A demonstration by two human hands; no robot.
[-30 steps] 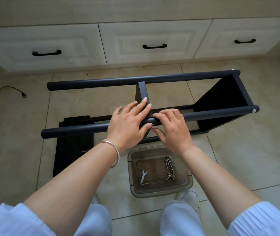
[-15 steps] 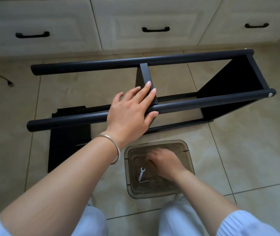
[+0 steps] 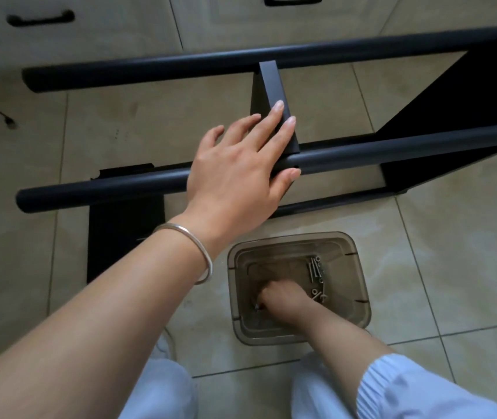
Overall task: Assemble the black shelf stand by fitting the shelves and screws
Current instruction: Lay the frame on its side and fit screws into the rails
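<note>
The black shelf stand lies on its side on the tiled floor, its near pole (image 3: pixel 392 155) and far pole (image 3: pixel 180 65) running left to right. A middle shelf (image 3: pixel 271 86) stands on edge between them, and an end shelf (image 3: pixel 468 110) is fitted at the right. My left hand (image 3: pixel 241 167) rests on the near pole, its straight fingers pressing the middle shelf's edge. My right hand (image 3: pixel 280 297) is down in the clear brown bin (image 3: pixel 359 285), fingers curled round a small wrench whose metal tip shows at my fingertips. Several screws (image 3: pixel 316 270) lie beside it.
A loose black shelf panel (image 3: pixel 120 231) lies flat on the floor under the near pole's left end. Cream drawers with black handles (image 3: pixel 40 18) run along the back. A cable end (image 3: pixel 8 120) lies at far left. My knees are at the bottom.
My right hand left the near pole, went down into the bin and closed over the wrench's spot. My left hand stayed on the pole and shelf. The view tipped downward.
</note>
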